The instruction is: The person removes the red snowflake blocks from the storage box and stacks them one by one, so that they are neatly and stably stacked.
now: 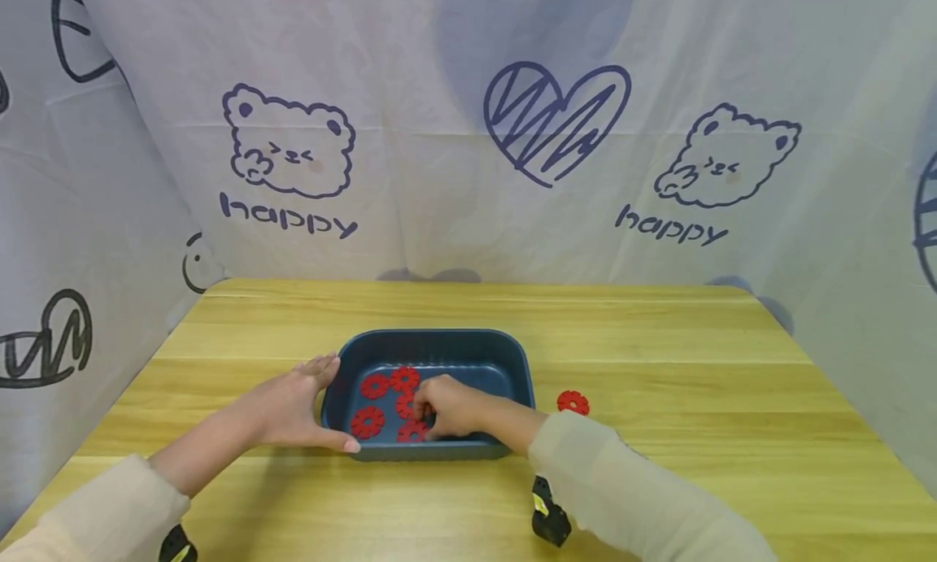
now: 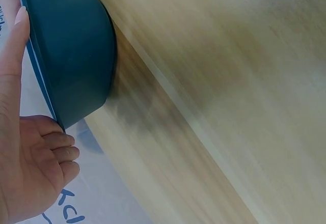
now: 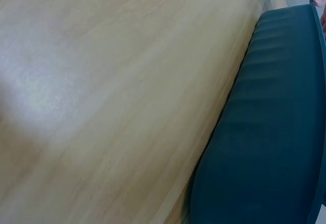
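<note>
My left hand [image 1: 293,407] grips the left end of the box [image 1: 439,450], thumb at its near rim. Inside, left and middle, lie thin, notched red discs [image 1: 376,424]; I judge them light, stiff and smooth, best pinched by the edge. My right hand [image 1: 454,407] curls its fingers down among them; I cannot tell whether it holds one. Farther right, a lone disc [image 1: 565,401] lies on the table [image 1: 695,432].

at least six red discs [image 1: 368,431], view partly blocked, one blue tub [image 1: 432,451], one wooden table [image 1: 695,440]
</note>
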The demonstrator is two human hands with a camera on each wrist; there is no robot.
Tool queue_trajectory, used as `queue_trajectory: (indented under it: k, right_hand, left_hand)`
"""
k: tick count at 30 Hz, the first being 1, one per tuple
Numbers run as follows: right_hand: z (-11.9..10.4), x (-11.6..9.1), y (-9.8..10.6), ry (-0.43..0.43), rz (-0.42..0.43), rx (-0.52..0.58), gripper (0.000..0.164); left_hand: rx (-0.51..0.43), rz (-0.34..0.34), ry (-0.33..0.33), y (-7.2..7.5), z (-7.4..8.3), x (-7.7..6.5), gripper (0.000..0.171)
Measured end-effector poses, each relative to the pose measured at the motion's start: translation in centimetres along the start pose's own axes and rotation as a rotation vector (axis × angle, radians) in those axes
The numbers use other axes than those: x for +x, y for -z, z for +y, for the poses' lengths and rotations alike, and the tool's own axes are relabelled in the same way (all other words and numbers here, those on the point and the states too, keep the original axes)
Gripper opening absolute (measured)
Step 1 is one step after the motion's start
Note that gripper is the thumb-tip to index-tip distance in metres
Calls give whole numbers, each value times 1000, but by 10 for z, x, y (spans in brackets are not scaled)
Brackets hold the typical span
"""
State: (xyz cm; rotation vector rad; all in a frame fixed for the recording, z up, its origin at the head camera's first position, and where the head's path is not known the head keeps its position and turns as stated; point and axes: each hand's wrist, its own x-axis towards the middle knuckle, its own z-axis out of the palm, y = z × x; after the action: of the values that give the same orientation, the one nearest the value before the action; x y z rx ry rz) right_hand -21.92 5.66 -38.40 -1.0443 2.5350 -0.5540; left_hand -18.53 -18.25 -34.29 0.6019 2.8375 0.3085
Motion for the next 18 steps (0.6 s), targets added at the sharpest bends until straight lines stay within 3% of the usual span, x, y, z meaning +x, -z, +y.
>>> queue_trajectory:
  k: [18]
  right_hand:
    - [7,-13,12,7,19,-24,15]
  left_hand:
    - [-12,15,-16,-4,-4,1,123]
